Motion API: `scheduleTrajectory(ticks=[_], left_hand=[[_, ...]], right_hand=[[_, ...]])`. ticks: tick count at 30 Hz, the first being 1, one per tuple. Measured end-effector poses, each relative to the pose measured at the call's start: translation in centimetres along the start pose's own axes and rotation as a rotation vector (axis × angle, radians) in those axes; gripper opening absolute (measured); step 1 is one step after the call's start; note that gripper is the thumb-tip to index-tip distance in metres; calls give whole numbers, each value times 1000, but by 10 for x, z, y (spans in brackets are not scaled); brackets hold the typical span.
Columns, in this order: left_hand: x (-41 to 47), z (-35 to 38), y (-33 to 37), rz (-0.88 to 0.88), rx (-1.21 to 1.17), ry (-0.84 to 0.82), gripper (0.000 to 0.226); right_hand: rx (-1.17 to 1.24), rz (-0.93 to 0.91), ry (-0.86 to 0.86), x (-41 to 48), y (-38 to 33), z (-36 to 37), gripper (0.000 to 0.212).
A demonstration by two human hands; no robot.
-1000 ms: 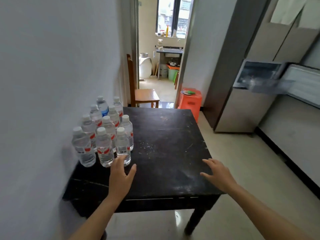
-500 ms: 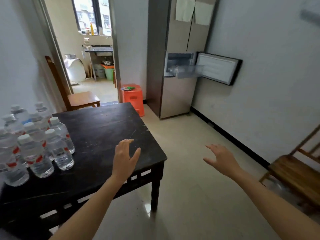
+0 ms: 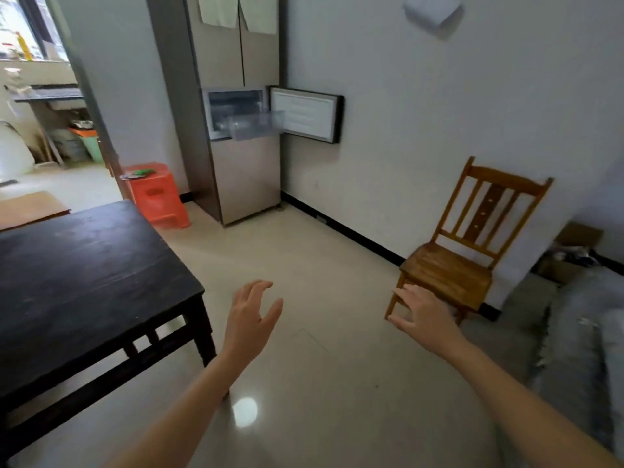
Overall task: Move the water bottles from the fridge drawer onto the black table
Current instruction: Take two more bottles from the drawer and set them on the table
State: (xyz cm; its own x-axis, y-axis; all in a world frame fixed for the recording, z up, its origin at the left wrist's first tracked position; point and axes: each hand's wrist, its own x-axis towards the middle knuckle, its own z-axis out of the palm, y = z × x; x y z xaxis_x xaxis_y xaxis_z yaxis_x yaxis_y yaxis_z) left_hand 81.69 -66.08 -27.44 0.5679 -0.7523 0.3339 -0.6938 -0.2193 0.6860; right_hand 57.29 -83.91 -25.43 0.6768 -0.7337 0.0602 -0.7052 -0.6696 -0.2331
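Your left hand (image 3: 251,315) hangs over the pale floor (image 3: 304,258) at about 7 o'clock, just to the right of the near corner of the black surface (image 3: 84,265). Its grip is spread, with the fingers loosely bent and the thumb apart, and it holds nothing. Your right hand (image 3: 422,310) is at about 4 o'clock with the palm down. Its grip is spread too and also holds nothing. In the view it overlaps the front corner of the wooden chair (image 3: 472,251), which stands against the wall at 3 o'clock. You cannot tell whether the hand touches the chair.

The black surface fills the 9 o'clock side, and the part that shows is dark and scuffed. The fridge (image 3: 236,184) stands at 11 o'clock in the corner of the room. Its small middle door (image 3: 305,114) is swung open to the right, and the fridge drawer (image 3: 256,125) is pulled out in front of the compartment. The drawer is translucent and blurred, so you cannot tell whether any water bottles lie in it. An orange stool (image 3: 157,197) stands at 10 o'clock — between the surface and the fridge, just beside the fridge.
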Motion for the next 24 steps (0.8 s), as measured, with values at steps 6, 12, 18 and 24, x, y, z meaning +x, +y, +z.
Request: scheduleTrajectory(ticks=[6,12,18,24], left_hand=[[30,24,27,79,16,-24,75],[98,72,44,121,0,6,38],[171,141,73,143,-83,-15,39],[234,195,89,184,-101,-88,39]], right_hand=[[33,65,47,-8,46,-12,60],[-38,101,90,12,92,-40,58],[-166,193,67,58,155,-85,59],[-134,279,12,98,199,-67,60]])
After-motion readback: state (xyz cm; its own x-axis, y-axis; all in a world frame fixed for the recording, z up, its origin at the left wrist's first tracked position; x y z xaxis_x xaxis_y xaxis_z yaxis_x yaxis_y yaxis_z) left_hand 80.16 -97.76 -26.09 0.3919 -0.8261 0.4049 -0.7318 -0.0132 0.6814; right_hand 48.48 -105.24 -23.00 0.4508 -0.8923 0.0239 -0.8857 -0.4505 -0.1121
